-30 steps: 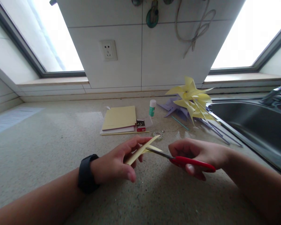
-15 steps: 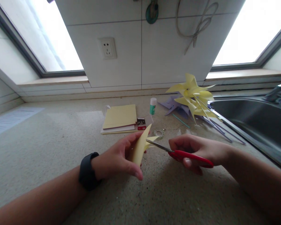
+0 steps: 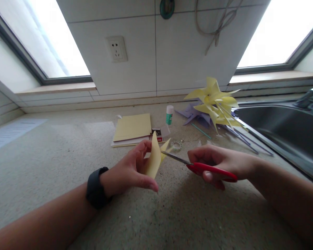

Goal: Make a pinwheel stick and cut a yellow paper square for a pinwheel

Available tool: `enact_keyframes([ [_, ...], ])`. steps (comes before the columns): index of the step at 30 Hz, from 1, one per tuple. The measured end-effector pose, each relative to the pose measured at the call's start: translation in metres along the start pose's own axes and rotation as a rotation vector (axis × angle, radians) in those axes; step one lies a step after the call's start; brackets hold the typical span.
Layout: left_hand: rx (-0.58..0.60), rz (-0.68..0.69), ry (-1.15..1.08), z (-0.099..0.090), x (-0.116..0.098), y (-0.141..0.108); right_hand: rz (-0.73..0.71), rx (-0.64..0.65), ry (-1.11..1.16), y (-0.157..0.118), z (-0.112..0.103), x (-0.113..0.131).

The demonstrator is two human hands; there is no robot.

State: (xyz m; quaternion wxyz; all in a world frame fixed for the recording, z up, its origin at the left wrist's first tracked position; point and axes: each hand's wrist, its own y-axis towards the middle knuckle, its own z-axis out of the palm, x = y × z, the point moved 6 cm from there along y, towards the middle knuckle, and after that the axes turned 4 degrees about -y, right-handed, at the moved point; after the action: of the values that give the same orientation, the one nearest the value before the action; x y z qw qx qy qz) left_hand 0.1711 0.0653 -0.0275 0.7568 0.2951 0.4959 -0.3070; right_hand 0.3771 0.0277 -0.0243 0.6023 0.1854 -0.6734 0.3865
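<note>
My left hand (image 3: 131, 170), with a dark watch (image 3: 97, 187) on its wrist, holds a curved piece of yellow paper (image 3: 154, 159) with pointed flaps standing out to its right. Its fingertips are hidden behind the paper. My right hand (image 3: 214, 163) grips the red handles of a pair of scissors (image 3: 211, 170). The blades point left and look nearly closed, with their tips at the paper; I cannot tell whether they pierce it. A roll of clear tape (image 3: 176, 145) lies just beyond the blades.
A stack of yellow paper (image 3: 133, 126) lies behind my left hand, beside a small open box (image 3: 157, 133). A glue stick (image 3: 169, 115) stands further back. Yellow pinwheels (image 3: 211, 99) and purple pinwheels (image 3: 198, 114) lie by the sink (image 3: 276, 128). A printed sheet (image 3: 15, 132) is at left.
The yellow paper has turned in my left hand, its top tip swinging left and more upright. The scissors stay at the paper, shifted slightly. The whole view has moved a little.
</note>
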Motion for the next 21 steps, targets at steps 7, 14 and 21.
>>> enact_keyframes([
  [7,-0.027,0.034,-0.043,0.005,-0.006,0.002,-0.075,-0.04,-0.013,-0.002,-0.002,0.008],
  [14,-0.106,0.086,-0.072,0.006,-0.014,-0.001,-0.144,-0.073,-0.03,-0.001,-0.003,0.016],
  [21,-0.151,0.085,-0.163,0.006,-0.014,0.0,-0.183,-0.107,-0.029,-0.001,-0.005,0.019],
])
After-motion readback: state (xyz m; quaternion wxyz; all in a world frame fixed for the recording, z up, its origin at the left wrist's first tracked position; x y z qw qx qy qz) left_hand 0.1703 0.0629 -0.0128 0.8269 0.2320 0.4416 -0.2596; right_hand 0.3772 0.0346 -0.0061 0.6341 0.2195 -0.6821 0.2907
